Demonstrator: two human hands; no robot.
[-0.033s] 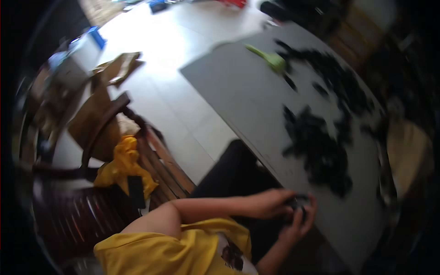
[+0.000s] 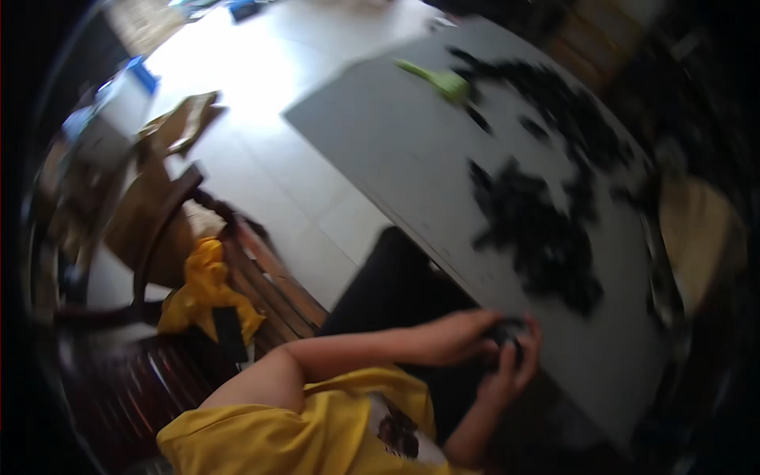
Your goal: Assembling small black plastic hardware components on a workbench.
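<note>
My left hand (image 2: 455,336) and my right hand (image 2: 514,368) are close together at the table's near edge, above my dark-clothed lap. Between their fingers they grip a small black piece (image 2: 507,331); blur hides its exact kind. Just beyond them on the grey table (image 2: 356,119) lies a heap of similar small black pieces (image 2: 542,237). A second, longer spread of black pieces (image 2: 554,103) runs along the far right side. Near its left end rests a light green tool with a handle and a wider head (image 2: 447,85).
To the left stands a dark wooden slatted chair (image 2: 269,269) with a yellow cloth or bag (image 2: 207,289) and a flat black item (image 2: 229,334) on it. An open cardboard box (image 2: 154,222) is behind it. A beige rounded thing (image 2: 697,237) borders the table's right side.
The whole view has shifted a little, so the table and heaps sit slightly further left and higher. Both hands still grip the black piece, close together as before.
</note>
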